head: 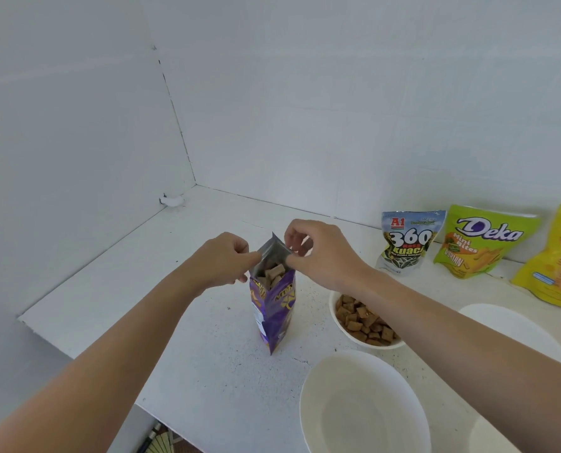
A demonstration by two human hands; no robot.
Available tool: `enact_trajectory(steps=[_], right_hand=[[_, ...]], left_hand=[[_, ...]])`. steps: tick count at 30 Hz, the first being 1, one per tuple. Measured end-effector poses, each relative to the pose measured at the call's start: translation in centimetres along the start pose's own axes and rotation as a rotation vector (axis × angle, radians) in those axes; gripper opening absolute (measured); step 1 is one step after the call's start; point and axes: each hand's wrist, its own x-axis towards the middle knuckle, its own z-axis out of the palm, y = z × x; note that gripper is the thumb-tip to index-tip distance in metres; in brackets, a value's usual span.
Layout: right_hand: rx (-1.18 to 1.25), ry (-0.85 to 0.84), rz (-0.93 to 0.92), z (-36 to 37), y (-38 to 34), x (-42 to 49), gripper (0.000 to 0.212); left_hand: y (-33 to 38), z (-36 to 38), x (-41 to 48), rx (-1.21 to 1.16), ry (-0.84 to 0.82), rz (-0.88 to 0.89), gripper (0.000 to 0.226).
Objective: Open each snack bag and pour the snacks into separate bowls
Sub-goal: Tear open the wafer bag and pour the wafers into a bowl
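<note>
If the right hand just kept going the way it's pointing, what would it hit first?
The purple snack bag: the right hand is pinching its opened silver top. Pushing on leftward, it would likely meet the left hand, which pinches the opposite edge, though depth is hard to judge.

Your purple foil snack bag (274, 317) stands upright on the white desk (141, 289). Its mouth is pulled open, showing silver lining and brown square pieces inside. Your left hand (223, 259) pinches the mouth's left edge and your right hand (321, 253) pinches its right edge. Just right of the bag sits a small white bowl (333, 310) filled with similar brown squares. Nearer you is a larger white bowl (357, 413), empty, and another white bowl (514, 328) lies further right. By the back wall, three pouches stand in a row with tops closed: a blue-and-white "360 Kuaci" pouch (406, 243), a green "Deka Mini Bites" pouch (481, 243), and a yellow pouch (560, 259) cut off by the frame's edge.
</note>
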Motion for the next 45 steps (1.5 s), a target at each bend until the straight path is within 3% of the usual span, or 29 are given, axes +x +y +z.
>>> enact_trajectory(steps=[6, 11, 14, 20, 30, 34, 38, 45], right_hand=[[-0.195, -0.14, -0.304, 0.6, 0.2, 0.0, 0.026], [-0.235, -0.271, -0.357, -0.4, -0.2, -0.9, 0.023], [-0.251, -0.313, -0.379, -1.1, -0.1, -1.5, 0.013], [-0.279, -0.307, -0.368, -1.3, 0.9, -1.9, 0.002], [-0.396, -0.315, -0.387, -0.7, 0.8, -1.7, 0.013], [-0.33, -0.302, -0.363, -0.5, 0.6, -2.0, 0.015], [-0.259, -0.294, -0.333, -0.4, 0.5, -2.1, 0.02], [-0.413, -0.208, -0.442, 0.7, -0.3, -2.5, 0.037]], left_hand=[[1.0, 0.8, 0.6, 0.043, -0.016, 0.007, 0.025], [0.9, 0.2, 1.1, -0.013, -0.175, -0.031, 0.026], [0.9, 0.0, 1.4, 0.027, -0.222, -0.012, 0.015], [0.8, -1.9, 2.4, 0.141, -0.139, 0.052, 0.014], [-0.1, -1.2, 2.2, -0.152, -0.191, 0.031, 0.015], [-0.6, -1.3, 2.6, -0.144, -0.124, 0.046, 0.014], [-1.3, -2.3, 2.5, -0.314, -0.135, -0.017, 0.015], [-2.4, -0.1, 1.4, -0.437, -0.132, 0.065, 0.019]])
